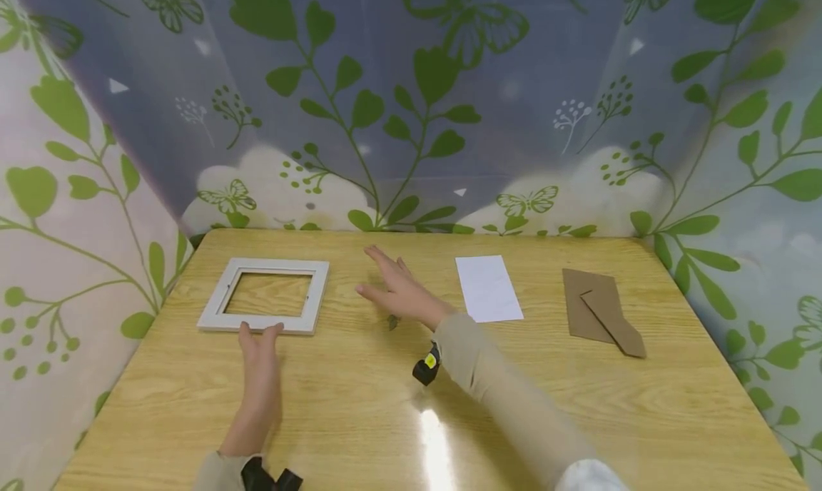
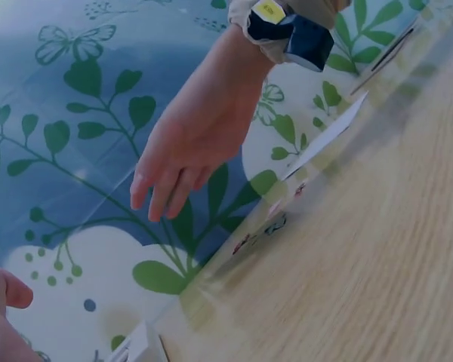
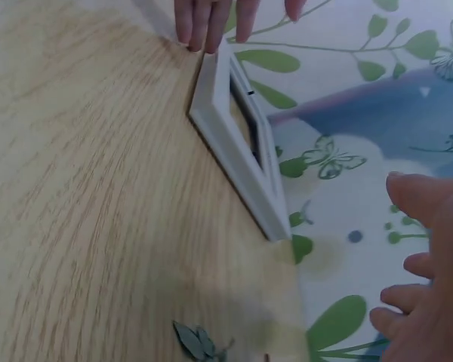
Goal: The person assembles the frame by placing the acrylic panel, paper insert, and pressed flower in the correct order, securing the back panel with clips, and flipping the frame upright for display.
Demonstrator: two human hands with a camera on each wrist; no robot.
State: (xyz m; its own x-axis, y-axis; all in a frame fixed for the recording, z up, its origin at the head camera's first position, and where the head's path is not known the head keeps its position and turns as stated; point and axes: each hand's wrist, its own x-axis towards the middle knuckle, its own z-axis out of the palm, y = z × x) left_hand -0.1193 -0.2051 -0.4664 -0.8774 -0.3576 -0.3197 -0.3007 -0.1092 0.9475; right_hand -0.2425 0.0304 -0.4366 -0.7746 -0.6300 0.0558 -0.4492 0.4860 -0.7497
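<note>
On the left of the table lies a white picture frame, flat, with wood grain showing through its opening. My left hand has its fingertips right at the frame's near edge, fingers extended. The right hand reaches over the middle of the table, to the right of the frame, fingers straight and holding nothing. Under it, mostly hidden in the head view, a small green leaf sprig shows; the left wrist view has small red and green bits there. The right wrist view shows the frame beside the left fingers.
A white sheet lies right of the right hand. Farther right is a brown backing board with a stand leg angled across it. Patterned curtains border the wooden table at the back and sides.
</note>
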